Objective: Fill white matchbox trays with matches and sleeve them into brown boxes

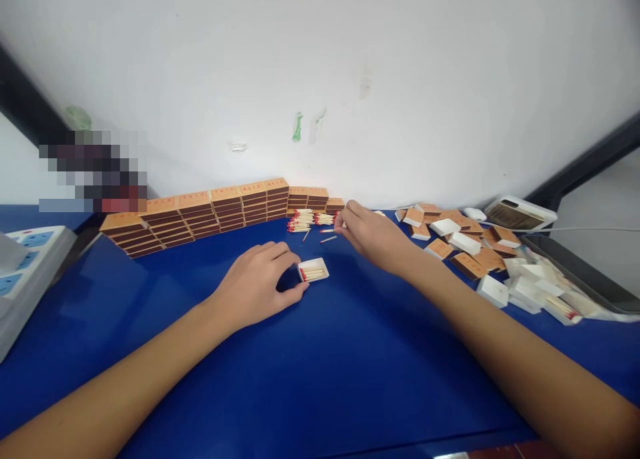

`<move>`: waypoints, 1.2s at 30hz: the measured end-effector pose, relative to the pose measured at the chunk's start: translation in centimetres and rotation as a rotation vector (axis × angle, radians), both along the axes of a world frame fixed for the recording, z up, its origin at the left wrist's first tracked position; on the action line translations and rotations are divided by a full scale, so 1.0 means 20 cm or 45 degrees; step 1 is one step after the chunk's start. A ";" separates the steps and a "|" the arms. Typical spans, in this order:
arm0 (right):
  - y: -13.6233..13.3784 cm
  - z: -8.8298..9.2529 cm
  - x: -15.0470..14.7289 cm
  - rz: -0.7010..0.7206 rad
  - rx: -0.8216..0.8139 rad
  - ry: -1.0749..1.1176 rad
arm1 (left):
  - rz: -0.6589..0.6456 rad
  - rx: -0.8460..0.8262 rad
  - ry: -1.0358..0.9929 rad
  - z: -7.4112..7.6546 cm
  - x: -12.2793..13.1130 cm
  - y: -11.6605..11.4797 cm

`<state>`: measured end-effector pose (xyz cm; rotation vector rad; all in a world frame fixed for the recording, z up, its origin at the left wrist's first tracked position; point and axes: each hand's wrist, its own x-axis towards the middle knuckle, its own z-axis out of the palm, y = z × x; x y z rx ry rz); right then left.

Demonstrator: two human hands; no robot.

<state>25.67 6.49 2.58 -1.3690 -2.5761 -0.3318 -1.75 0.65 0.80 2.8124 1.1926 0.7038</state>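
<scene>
Hands at tray, matches

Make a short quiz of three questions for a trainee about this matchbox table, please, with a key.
1. True or false: the left hand rests at a small white tray that holds matches.
2. Where does the right hand reach? A) the power strip B) the loose matches C) the phone
3. Fill in: the stacked matchboxes stand in a row along the ____.

Key:
1. True
2. B
3. wall
</scene>
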 end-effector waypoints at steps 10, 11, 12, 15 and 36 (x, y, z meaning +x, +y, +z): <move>-0.22 0.04 -0.10 0.193 -0.048 -0.044 | 0.002 -0.005 0.010 0.00 0.00 0.00; -0.23 0.04 -0.12 0.201 -0.061 -0.096 | 0.001 -0.003 0.008 -0.01 0.00 0.00; -0.25 0.03 -0.14 0.201 -0.071 -0.146 | 0.000 0.000 0.005 -0.01 0.00 0.00; -0.28 0.02 -0.19 0.194 -0.078 -0.232 | -0.001 -0.004 0.011 0.00 0.01 0.00; -0.02 -0.07 -0.08 0.122 -0.420 0.240 | -0.001 -0.029 0.032 0.00 0.00 -0.01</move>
